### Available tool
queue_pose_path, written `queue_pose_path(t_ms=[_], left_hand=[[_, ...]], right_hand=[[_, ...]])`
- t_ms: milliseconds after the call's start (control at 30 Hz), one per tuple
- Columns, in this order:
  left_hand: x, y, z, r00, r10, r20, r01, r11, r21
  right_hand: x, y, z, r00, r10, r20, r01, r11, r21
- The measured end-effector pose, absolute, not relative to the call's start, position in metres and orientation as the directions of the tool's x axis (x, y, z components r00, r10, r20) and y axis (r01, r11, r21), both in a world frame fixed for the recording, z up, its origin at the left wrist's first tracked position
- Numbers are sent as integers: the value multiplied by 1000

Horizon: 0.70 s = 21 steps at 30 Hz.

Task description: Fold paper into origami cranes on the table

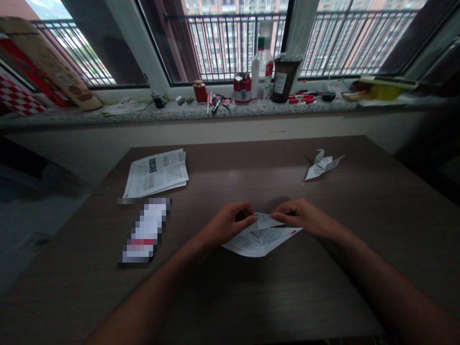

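A partly folded sheet of printed paper (260, 242) is between my hands near the middle of the table. My left hand (235, 221) pinches its upper left edge between thumb and fingers. On the opposite side, my right hand (296, 214) has its thumb and fingers closed on the upper right edge. A small folded flap stands up at the top, and the lower part spreads toward me in a shallow point. Beyond my right hand sits a folded paper crane (321, 165) with its wings spread.
The brown table (230, 297) also carries a stack of printed sheets (157, 172) and a blurred-out phone (145, 231) on the left. Along the windowsill stand a red can (242, 88), a clear bottle (261, 72), a dark drink cup (283, 79) and several small items.
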<state>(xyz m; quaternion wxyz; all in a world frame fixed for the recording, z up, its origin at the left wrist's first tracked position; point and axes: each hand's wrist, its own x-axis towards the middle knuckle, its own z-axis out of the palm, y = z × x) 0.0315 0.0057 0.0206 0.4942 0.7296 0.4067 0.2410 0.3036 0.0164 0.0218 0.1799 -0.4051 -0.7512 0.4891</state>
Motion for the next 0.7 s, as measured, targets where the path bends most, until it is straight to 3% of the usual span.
queue_pose_path(t_ms=[700], left_hand=[[26,12,18,497,865,-73,378,-140,915]], right_hand=[[321,31,17,-448,891,-71,466,165,-869]])
